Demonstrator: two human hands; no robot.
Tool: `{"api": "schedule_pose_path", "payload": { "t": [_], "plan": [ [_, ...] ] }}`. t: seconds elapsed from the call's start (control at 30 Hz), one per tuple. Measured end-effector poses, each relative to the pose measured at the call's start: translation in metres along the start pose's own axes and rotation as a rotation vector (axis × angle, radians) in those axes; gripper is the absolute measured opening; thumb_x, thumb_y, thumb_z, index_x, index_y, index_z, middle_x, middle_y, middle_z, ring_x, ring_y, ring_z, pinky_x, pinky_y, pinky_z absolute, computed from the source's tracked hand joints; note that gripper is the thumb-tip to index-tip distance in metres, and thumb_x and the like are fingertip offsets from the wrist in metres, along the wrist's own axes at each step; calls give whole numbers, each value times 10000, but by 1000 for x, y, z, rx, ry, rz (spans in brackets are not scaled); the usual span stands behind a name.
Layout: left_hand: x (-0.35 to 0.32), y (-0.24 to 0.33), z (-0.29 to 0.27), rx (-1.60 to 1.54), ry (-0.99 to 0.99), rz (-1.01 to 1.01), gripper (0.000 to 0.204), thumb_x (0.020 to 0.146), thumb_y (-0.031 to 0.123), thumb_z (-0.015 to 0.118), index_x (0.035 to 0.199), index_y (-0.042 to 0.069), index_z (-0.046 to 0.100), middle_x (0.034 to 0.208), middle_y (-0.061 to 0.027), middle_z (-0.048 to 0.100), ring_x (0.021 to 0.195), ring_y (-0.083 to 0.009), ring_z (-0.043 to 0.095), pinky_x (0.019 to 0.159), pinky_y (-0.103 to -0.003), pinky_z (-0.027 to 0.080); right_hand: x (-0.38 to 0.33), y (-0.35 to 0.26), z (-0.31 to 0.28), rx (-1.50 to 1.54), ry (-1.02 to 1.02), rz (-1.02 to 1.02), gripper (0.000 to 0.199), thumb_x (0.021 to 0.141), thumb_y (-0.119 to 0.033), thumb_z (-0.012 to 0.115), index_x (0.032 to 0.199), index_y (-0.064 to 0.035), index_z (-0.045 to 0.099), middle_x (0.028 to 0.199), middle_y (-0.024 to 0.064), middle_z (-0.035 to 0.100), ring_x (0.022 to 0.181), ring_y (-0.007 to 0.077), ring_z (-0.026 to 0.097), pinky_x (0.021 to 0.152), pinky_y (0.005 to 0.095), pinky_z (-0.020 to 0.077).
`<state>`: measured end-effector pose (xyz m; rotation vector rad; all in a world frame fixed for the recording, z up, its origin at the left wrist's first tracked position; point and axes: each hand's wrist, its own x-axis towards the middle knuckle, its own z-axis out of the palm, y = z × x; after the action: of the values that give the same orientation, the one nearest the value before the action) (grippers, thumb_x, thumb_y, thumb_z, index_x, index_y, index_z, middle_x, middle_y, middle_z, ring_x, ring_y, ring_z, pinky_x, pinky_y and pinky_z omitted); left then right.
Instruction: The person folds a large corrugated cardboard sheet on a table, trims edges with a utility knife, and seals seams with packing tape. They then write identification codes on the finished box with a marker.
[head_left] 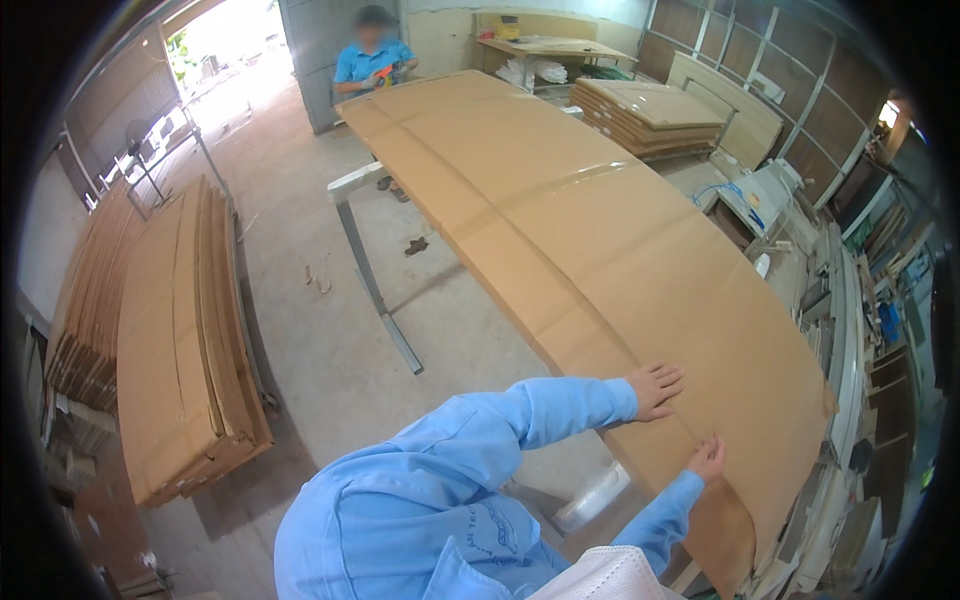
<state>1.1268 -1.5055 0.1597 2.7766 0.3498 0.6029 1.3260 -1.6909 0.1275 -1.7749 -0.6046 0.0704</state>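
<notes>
A long brown cardboard-wrapped panel [640,230] lies across a stand, running from near me to the far end of the room. My left hand [655,391] rests flat on its top beside a lengthwise seam, fingers stretched out. Closer to me, my right hand [708,458] is closed at the same seam, by the panel's near end. What its fingers hold, if anything, is too small to make out. A darker cardboard flap [722,540] hangs at that near end, just beyond my right wrist.
A co-worker in a blue shirt [365,65] stands at the panel's far end, holding an orange tool [384,73]. Stacked cardboard packs [165,330] lean at left; another stack [650,110] lies at back right. A grey stand leg [380,290] reaches the floor. Metal profiles [845,330] line the right.
</notes>
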Motion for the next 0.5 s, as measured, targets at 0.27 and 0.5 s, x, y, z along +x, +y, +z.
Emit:
{"api": "schedule_pose_path", "payload": {
  "t": [0.27, 0.5],
  "plan": [
    [0, -2, 4, 0, 3, -6, 694, 1014, 487, 497, 1518, 13, 436, 1634, -235, 331, 1540, -351, 283, 1266, -510, 193, 3, 6, -1, 9, -20, -25, 299, 1028, -87, 523, 1279, 24, 642, 1077, 181, 713, 926, 242, 711, 731, 329, 588],
    [0, -1, 3, -24, 26, 3, 694, 1014, 491, 499, 1513, 12, 441, 1634, -231, 333, 1539, -347, 286, 1267, -508, 194, 2, 5, -2, -58, -31, -25, 293, 1032, -90, 518, 1274, 17, 645, 1044, 164, 714, 898, 222, 704, 720, 313, 575]
  ]
}}
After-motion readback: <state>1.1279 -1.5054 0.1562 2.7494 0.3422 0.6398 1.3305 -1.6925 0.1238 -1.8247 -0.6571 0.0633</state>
